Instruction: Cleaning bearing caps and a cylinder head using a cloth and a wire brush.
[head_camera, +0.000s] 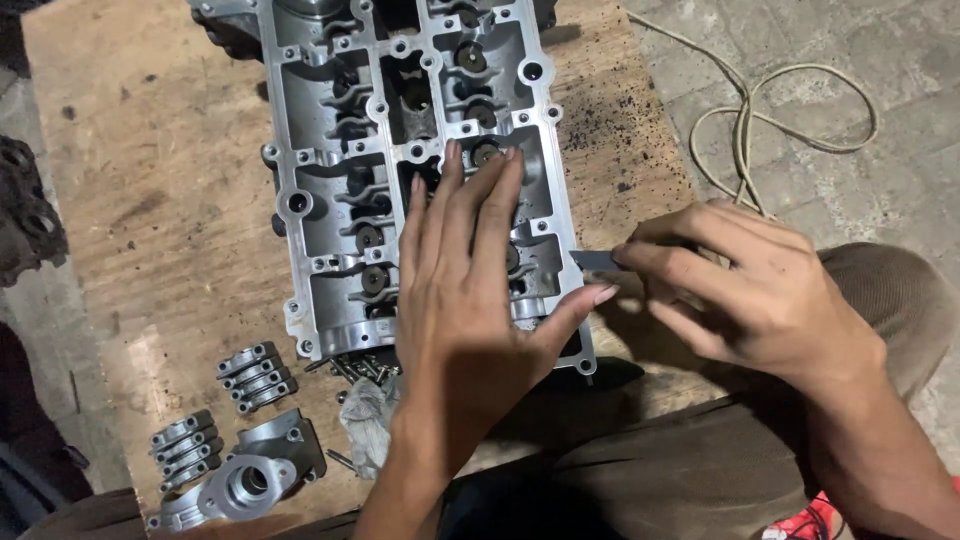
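A grey aluminium cylinder head (330, 190) lies on a worn wooden board (150, 200), its open valve bays facing up. My left hand (465, 280) rests flat on the head's near right part, fingers spread and pointing away, fingertips beside a valve seat (486, 152). My right hand (745, 285) hovers at the head's right edge and pinches a thin grey metal strip (592, 260) whose tip points toward the head.
Two sets of bearing caps (258, 376) (188, 445) and a round-bored housing (245, 482) lie at the board's near left. Several bolts (360, 368) and a crumpled rag (368, 420) sit by the head's near edge. A looped cord (790, 110) lies on the concrete floor.
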